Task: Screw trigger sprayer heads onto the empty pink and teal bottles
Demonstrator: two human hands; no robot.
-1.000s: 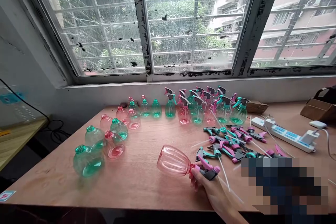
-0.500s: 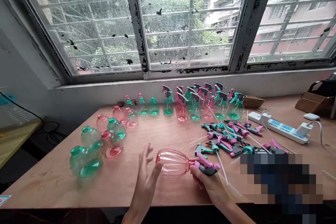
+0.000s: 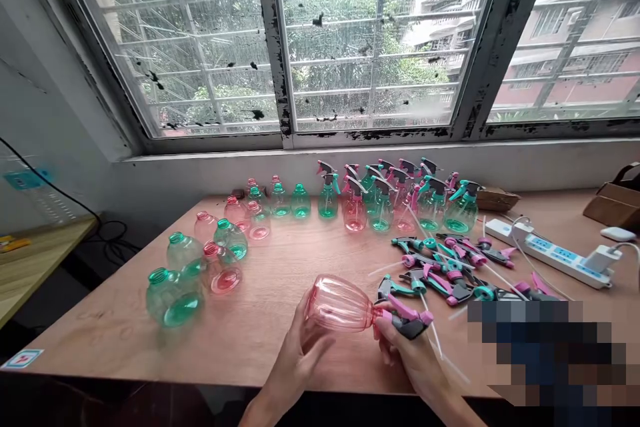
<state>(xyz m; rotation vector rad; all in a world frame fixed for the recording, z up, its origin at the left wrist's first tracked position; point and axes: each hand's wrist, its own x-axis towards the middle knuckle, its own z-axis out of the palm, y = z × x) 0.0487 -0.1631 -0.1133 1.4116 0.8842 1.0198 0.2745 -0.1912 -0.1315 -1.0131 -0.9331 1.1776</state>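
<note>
Right now, through the head view, I have the pink bottle [image 3: 340,305] held sideways over the front of the tabletop [image 3: 270,340], its base toward the left and its neck toward the right. My right hand [image 3: 407,353] is closed around the neck, where a pink-and-black spray head [image 3: 411,321] meets the bottle. My left hand [image 3: 295,357] is partly open in a loose curve at the base, its thumb standing apart below; I can't tell whether the fingers press on the plastic. Just beyond my right hand lies a jumbled pile of loose spray heads [image 3: 453,270] in teal, pink and black, with pale tubes sticking out. Behind it, bottles fitted with spray heads [image 3: 355,213] stand in a cluster near the wall under the window [image 3: 370,67]. Over to the left, topless green and pink bottles [image 3: 175,303] curve toward the back. A white power strip [image 3: 550,255] lies to the right of the pile.
</note>
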